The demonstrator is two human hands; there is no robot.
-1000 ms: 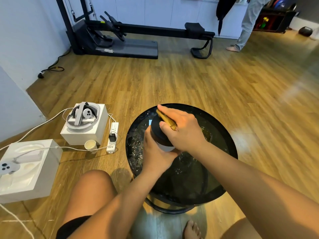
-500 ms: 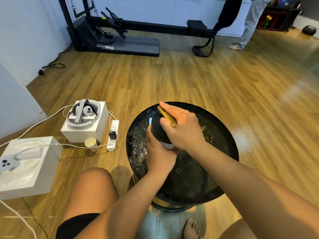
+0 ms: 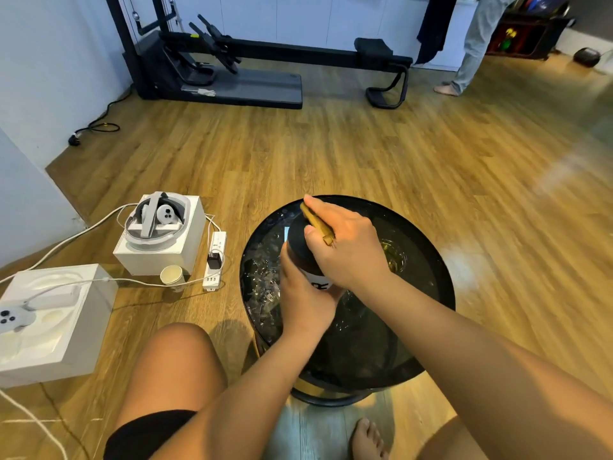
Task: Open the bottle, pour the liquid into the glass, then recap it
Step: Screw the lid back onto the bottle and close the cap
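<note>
A dark bottle (image 3: pixel 320 283) with a white label stands upright on the round black glass table (image 3: pixel 428 313). My left hand (image 3: pixel 303 298) wraps around its body from the near left. My right hand (image 3: pixel 348 250) sits on top, gripping the black cap (image 3: pixel 298 242) and its tan strap (image 3: pixel 316 224). A clear glass (image 3: pixel 394 257) stands on the table just right of the bottle, partly hidden behind my right hand; something yellowish shows in it.
On the floor to the left are two white boxes (image 3: pixel 159 257) (image 3: pixel 56 327) with headset gear, cables, a power strip (image 3: pixel 214 260) and a paper cup (image 3: pixel 172 275). My knees and a bare foot (image 3: pixel 368 439) flank the table. A rowing machine (image 3: pixel 265 64) and a standing person (image 3: pixel 471 44) are far back.
Both hands stay on the bottle and cap; my right hand barely shifts. The view tilts slightly, so the far room sits lower in frame.
</note>
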